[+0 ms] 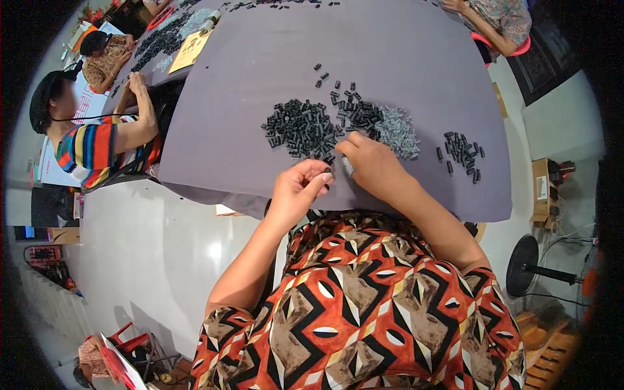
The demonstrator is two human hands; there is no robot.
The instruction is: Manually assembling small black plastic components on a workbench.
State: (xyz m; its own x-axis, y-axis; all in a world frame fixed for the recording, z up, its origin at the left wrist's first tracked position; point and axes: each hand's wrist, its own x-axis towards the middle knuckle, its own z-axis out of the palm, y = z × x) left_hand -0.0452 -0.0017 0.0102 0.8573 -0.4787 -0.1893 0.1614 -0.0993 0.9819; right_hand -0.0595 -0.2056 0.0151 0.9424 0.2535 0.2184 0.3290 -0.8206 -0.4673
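My left hand is closed near the table's front edge, pinching a small black cylindrical piece between thumb and fingers. Just to its right, my right hand is curled with its fingertips at the edge of the black pieces. Something pale and shiny shows under that palm; what the fingers grip is hidden. In front of both hands lies a large heap of black cylindrical pieces. A smaller black heap touches a mound of small clear pieces. Further right is a loose group of black pieces.
A grey cloth covers the table. A few black pieces are scattered beyond the heaps. At the left, a person in a striped shirt works beside a yellow card. More people sit around the far side. A black fan stands at the right.
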